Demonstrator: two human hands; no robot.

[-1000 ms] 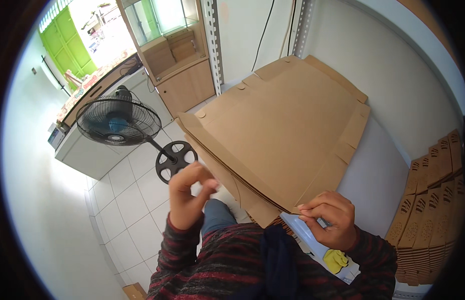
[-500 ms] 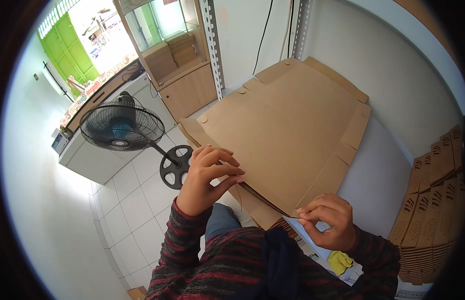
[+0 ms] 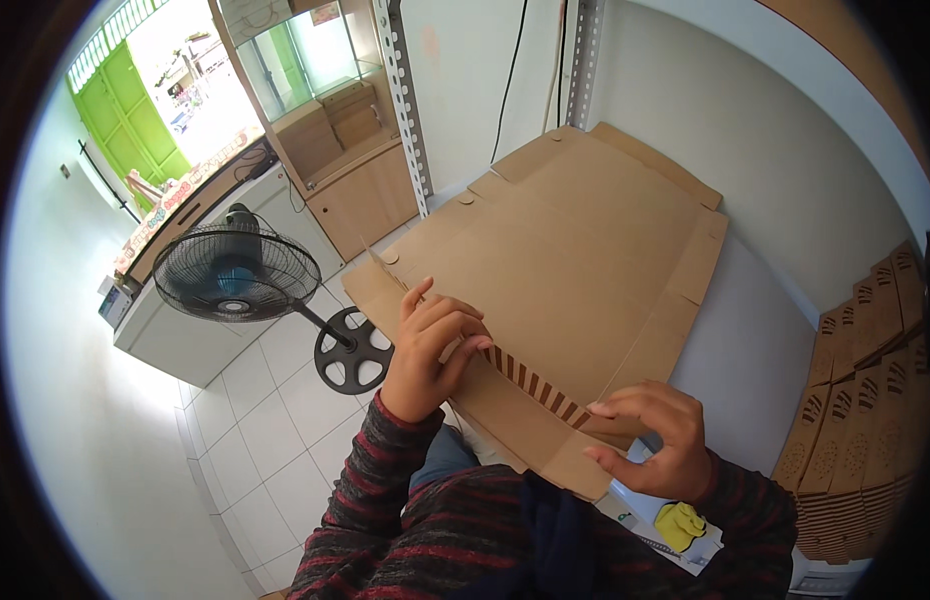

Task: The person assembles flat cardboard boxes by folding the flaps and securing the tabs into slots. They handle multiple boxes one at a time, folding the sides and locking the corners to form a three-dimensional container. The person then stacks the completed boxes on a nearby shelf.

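Head view. 1 worker at the table, 2 bare hands in action, set apart from each other along the near edge of a large flat cardboard box blank (image 3: 575, 250). The blank lies across the white tabletop (image 3: 745, 300), its far end toward the wall; slits and small half-round tabs mark its margins.

Left hand (image 3: 435, 345): thumb and forefinger brought together on the edge of the plain front flap (image 3: 520, 420), pinching it; the other fingers are curled, 1 of them raised. Right hand (image 3: 650, 435): thumb and forefinger spread, a clear gap between them. Its fingertips are at the right end of the same flap; I cannot tell whether the thumb presses on it. Between the 2 hands, a strip of dark brown stripes (image 3: 530, 382) runs between flap and main panel.

Below the right hand: a yellow cloth (image 3: 678, 525), near a light-blue item partly hidden by that hand. Worker's right side: folded printed cartons (image 3: 835, 440), piled in rows, edges outward.

Worker's left side: a black pedestal fan (image 3: 235, 275) with a blue hub, on a round 4-hole base, standing on white floor tiles (image 3: 245, 430). Behind it, a white counter (image 3: 210, 335); past that, a wood-framed display cabinet (image 3: 365, 200) with glass above, and a green door (image 3: 130, 125) beside a bright opening.
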